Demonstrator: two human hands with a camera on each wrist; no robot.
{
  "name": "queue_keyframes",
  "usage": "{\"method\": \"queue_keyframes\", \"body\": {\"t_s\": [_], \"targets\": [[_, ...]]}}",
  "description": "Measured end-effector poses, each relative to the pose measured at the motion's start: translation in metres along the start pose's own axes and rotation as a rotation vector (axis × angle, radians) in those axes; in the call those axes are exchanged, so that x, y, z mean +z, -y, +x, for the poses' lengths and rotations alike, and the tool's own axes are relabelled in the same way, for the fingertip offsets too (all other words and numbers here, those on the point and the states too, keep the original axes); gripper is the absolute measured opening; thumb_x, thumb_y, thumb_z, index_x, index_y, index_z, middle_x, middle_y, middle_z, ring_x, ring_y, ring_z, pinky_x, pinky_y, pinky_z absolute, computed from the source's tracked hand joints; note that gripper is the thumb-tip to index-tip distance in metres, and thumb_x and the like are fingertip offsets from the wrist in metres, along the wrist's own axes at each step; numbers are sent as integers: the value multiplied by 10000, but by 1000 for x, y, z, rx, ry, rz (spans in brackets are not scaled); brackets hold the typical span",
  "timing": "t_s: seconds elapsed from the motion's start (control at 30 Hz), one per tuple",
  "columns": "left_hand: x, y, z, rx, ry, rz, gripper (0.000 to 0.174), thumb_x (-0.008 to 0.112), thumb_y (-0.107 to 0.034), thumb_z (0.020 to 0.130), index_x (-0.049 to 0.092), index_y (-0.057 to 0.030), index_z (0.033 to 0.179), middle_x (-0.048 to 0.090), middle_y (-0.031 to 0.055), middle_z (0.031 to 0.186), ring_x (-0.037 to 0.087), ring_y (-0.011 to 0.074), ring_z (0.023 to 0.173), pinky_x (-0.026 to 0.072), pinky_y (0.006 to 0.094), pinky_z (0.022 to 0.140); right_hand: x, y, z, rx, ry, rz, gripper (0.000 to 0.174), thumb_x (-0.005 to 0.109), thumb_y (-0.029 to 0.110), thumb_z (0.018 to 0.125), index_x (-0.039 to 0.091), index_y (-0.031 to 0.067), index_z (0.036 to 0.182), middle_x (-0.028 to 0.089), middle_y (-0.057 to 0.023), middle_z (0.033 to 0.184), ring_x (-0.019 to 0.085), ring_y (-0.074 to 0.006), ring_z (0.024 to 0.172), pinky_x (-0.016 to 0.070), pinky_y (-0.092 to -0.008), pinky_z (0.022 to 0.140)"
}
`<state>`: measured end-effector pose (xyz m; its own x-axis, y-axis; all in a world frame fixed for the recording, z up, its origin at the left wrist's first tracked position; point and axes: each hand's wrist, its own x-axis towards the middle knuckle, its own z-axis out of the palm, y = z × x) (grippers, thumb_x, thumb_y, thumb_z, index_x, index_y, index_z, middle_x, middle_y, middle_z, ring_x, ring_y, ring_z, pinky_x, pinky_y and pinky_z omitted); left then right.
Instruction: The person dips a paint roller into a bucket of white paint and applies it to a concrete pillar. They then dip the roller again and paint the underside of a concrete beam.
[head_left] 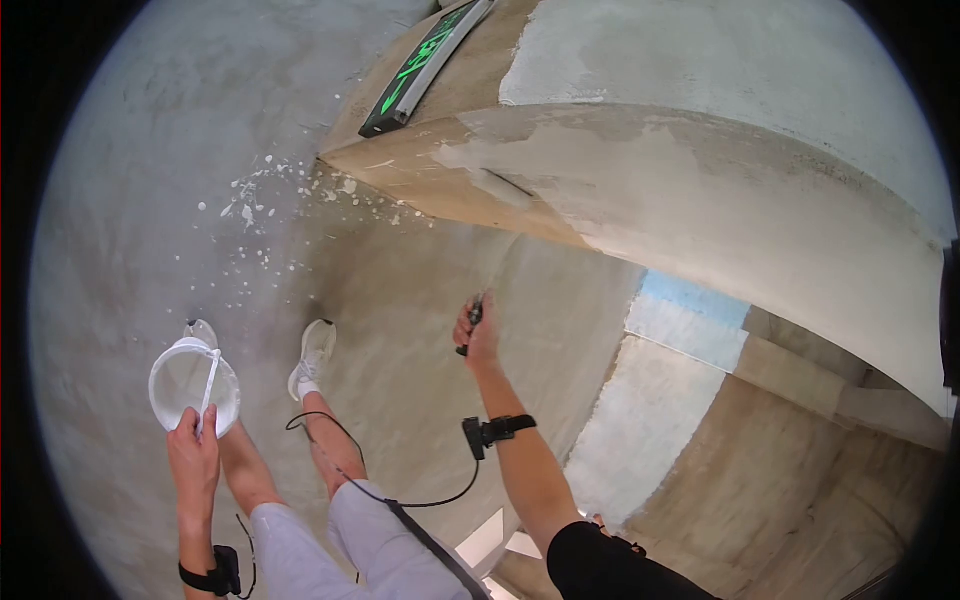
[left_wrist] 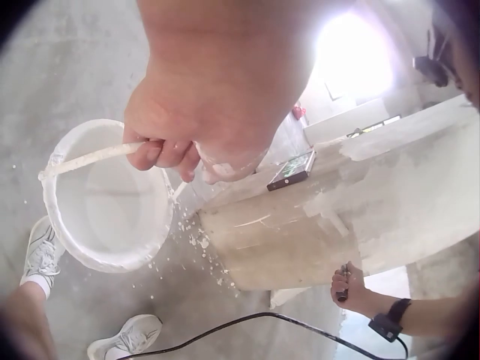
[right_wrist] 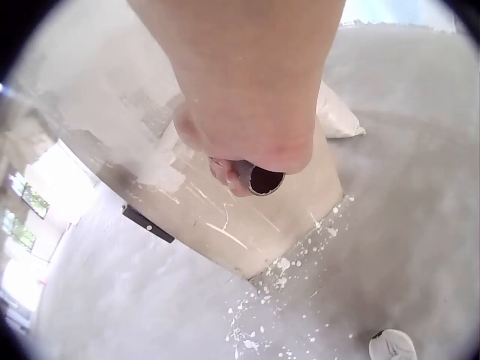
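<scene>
My left hand (head_left: 193,455) grips the pale bail handle (head_left: 210,385) of a white bucket (head_left: 160,405), which hangs above the floor near one foot. In the left wrist view, the curled fingers wrap the handle beside the bucket's coated rim (left_wrist: 112,264); the inside looks whitish. My right hand (head_left: 482,340) is raised out in front, its fingers curled around a tool with a dark handle (head_left: 475,312). The right wrist view shows the handle's hollow round end (right_wrist: 266,180) poking out below the palm. The tool's far end is hidden, so I cannot tell its kind.
A curved wall (head_left: 700,180) with patchy white coating runs ahead and to the right. A green-lit arrow sign (head_left: 425,65) sits on it. White splatters (head_left: 250,205) dot the floor (head_left: 120,240) by its base. A black cable (head_left: 430,503) loops between my arms.
</scene>
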<state>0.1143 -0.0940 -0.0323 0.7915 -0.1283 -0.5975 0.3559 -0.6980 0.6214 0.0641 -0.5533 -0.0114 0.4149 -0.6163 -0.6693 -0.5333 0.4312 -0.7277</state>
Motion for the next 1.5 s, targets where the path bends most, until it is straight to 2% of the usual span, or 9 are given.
{"method": "queue_keyframes", "body": {"t_s": [0.27, 0.37, 0.47, 0.6, 0.73, 0.9, 1.07, 1.33, 1.5], "targets": [[-3, -12, 0, 4, 24, 26, 411, 563, -254, 932, 413, 28, 673, 391, 203, 540, 312, 298, 490, 289, 412, 483, -11, 78, -81, -112, 155, 182, 503, 310, 571, 968, 443, 121, 789, 336, 3, 486, 258, -105, 312, 230, -253, 299], [1, -18, 1, 38, 9, 28, 406, 562, -249, 932, 414, 32, 677, 407, 211, 546, 323, 324, 489, 295, 418, 485, -15, 114, -110, -272, 207, 109, 508, 304, 570, 970, 444, 116, 791, 331, 2, 479, 249, -104, 302, 228, -251, 290], [4, -26, 1, 48, 23, 30, 399, 560, -246, 932, 416, 30, 682, 420, 214, 550, 335, 342, 491, 302, 423, 488, -23, 136, -126, -282, 263, 52, 512, 293, 565, 973, 449, 112, 795, 327, 1, 474, 249, -100, 297, 227, -246, 284], [15, -34, 3, 59, 51, 33, 390, 558, -241, 933, 428, 30, 684, 435, 219, 550, 350, 347, 486, 307, 425, 486, -29, 119, -109, -89, 263, 150, 496, 295, 554, 978, 458, 119, 805, 333, 1, 479, 259, -93, 303, 231, -250, 285], [17, -48, 2, 49, 61, 30, 392, 564, -240, 931, 438, 33, 679, 445, 221, 551, 364, 351, 479, 305, 424, 479, -22, 78, -65, 31, 199, 0, 489, 316, 553, 976, 456, 121, 793, 334, 13, 496, 273, -89, 317, 240, -242, 302], [24, -41, -3, 65, 87, 66, 399, 570, -242, 927, 439, 32, 670, 445, 220, 550, 378, 353, 477, 310, 426, 481, -6, 48, -35, 22, 172, -73, 485, 326, 545, 978, 451, 117, 788, 330, 15, 507, 268, -90, 324, 242, -241, 311], [31, -40, -3, 89, 83, 71, 403, 572, -237, 925, 436, 34, 660, 440, 219, 548, 376, 353, 476, 307, 427, 481, 4, 65, -68, 54, 169, 87, 465, 352, 510, 985, 446, 103, 782, 343, 6, 503, 305, -97, 326, 264, -248, 311], [30, -40, -4, 69, 58, 67, 401, 570, -227, 925, 428, 32, 654, 427, 220, 540, 343, 364, 487, 304, 432, 485, 11, 155, -152, -373, 242, 172, 523, 279, 567, 977, 464, 106, 811, 336, 0, 484, 260, -98, 307, 243, -247, 288], [30, -45, -5, 96, 19, 39, 395, 573, -226, 923, 428, 34, 663, 427, 219, 538, 335, 364, 490, 303, 436, 485, 16, 172, -168, -406, 238, 176, 530, 258, 561, 982, 455, 99, 812, 337, -11, 476, 251, -99, 295, 232, -249, 281]]}}
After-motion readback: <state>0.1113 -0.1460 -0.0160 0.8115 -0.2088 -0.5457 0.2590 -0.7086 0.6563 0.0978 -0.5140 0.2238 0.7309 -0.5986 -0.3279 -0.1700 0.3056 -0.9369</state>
